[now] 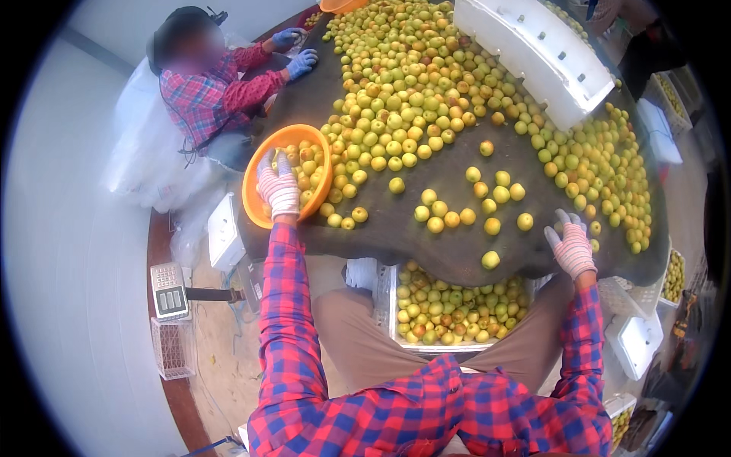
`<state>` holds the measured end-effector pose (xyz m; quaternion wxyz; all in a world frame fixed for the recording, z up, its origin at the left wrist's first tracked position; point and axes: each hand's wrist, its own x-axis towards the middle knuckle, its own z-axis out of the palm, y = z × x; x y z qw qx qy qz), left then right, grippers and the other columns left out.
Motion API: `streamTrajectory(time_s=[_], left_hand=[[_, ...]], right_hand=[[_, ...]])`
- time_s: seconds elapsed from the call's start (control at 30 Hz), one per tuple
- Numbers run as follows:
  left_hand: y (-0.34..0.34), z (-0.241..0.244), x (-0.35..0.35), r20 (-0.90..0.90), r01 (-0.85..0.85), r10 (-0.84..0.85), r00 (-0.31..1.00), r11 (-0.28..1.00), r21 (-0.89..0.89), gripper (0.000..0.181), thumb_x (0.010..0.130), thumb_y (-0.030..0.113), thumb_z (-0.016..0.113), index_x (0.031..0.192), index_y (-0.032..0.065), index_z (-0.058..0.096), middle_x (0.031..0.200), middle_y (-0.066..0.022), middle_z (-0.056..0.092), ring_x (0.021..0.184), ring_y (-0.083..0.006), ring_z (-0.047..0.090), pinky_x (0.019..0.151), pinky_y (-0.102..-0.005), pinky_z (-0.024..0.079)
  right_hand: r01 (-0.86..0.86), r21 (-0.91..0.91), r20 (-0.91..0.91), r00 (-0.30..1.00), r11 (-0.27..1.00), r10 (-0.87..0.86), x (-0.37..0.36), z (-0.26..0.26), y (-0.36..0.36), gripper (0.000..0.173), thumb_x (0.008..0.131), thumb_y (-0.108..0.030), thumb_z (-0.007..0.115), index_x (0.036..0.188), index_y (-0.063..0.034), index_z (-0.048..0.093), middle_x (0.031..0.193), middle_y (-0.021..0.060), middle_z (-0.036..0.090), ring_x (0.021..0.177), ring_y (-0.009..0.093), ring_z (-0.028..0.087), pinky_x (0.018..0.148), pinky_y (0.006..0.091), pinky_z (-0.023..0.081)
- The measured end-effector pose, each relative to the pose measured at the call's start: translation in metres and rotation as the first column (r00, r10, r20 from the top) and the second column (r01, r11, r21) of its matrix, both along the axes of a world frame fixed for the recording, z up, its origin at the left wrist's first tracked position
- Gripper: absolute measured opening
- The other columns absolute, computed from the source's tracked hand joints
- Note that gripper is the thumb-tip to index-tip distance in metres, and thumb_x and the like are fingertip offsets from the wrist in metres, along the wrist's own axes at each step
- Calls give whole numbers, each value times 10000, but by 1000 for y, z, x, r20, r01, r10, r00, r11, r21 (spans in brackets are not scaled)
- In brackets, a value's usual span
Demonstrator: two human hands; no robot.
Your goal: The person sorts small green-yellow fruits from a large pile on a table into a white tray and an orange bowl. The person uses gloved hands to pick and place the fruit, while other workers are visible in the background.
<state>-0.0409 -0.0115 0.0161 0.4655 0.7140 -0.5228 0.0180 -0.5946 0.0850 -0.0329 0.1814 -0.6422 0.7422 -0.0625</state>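
Note:
My left hand (278,185), in a striped glove with grey fingers, reaches over the near rim of an orange plastic basket (324,193). Its fingertips lie among the yellow-green round fruits (310,165) inside; whether they grip one is unclear. At the right, my right hand (573,247), gloved the same way, is over the dark table cover (451,257) with fingers apart and nothing seen in it. Close to that hand lies the edge of a fruit pile (605,177). Between my hands, several loose fruits (501,194) are scattered on the cover.
A large fruit heap (400,97) spreads across the far side. A white foam box (542,57) lies on it. Between my knees stands a fruit-filled crate (457,317). Another person (214,91) in blue gloves sits at the left, beyond a digital scale (169,291).

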Motion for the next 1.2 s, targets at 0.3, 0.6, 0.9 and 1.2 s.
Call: streamTrajectory(time_s=[0.3, 0.6, 0.9, 1.2], left_hand=[[-65, -114, -177, 21, 261, -273, 962, 939, 222, 411, 1011, 292, 467, 1281, 7, 587, 1284, -209, 589, 1199, -332, 556, 1046, -390, 415], [-82, -141, -188, -44, 481, -482, 875, 856, 191, 368, 993, 304, 487, 1283, 106, 600, 1375, -192, 491, 1221, -361, 519, 1037, -413, 408], [-48, -124, -211, -144, 700, -720, 679, 575, 424, 366, 1010, 262, 429, 1271, 64, 591, 1293, -154, 574, 1237, -292, 524, 1056, -363, 397], [3, -119, -213, -287, 745, -755, 589, 370, 556, 447, 1002, 378, 404, 1303, 96, 577, 1360, -157, 533, 1273, -326, 484, 1078, -389, 370]], right_hand=[[79, -119, 623, 782, 990, 13, 61, -58, -58, 498, 967, -346, 529, 1396, -104, 455, 1427, 211, 435, 1309, 382, 441, 1099, 411, 357], [-36, -394, 600, 747, 918, 286, 103, -73, -174, 408, 992, -332, 460, 1336, -131, 548, 1366, 144, 545, 1265, 315, 505, 1060, 407, 389], [-345, -375, 488, 716, 860, 500, 139, -65, -142, 403, 979, -354, 468, 1308, -147, 577, 1249, 170, 618, 1179, 351, 565, 1026, 430, 426], [-424, 76, 700, 667, 903, 255, 97, -30, -73, 445, 964, -404, 527, 1340, -168, 557, 1286, 110, 611, 1170, 260, 582, 1018, 369, 438]])
